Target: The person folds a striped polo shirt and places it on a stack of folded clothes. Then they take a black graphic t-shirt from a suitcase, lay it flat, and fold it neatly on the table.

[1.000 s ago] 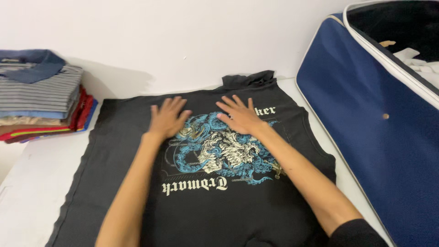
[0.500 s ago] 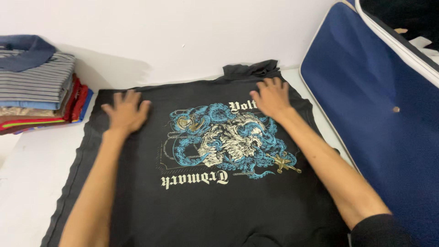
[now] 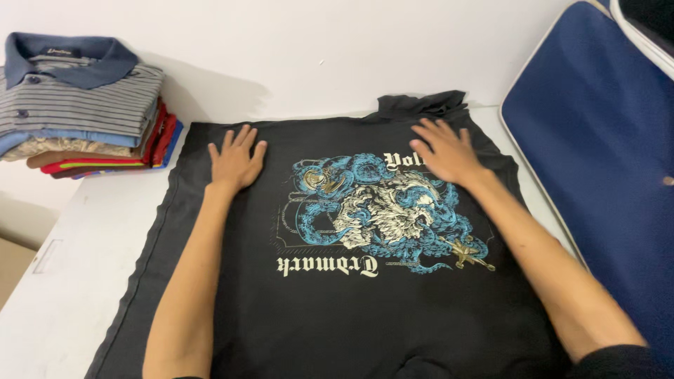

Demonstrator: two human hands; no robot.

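White tabletop carries a black shirt spread flat under both hands, its long axis running away from the person, collar at the far end and hem nearest the body. Right of the right hand stands a large navy suitcase with pale piping. Beyond the left hand, to its left, sits a stack of folded clothes, a grey striped polo with a blue collar on top. Between the hands lies a blue and cream skull print, upside down to the viewer, pale lettering above and below. Left hand and right hand press flat, fingers spread wide, holding nothing.
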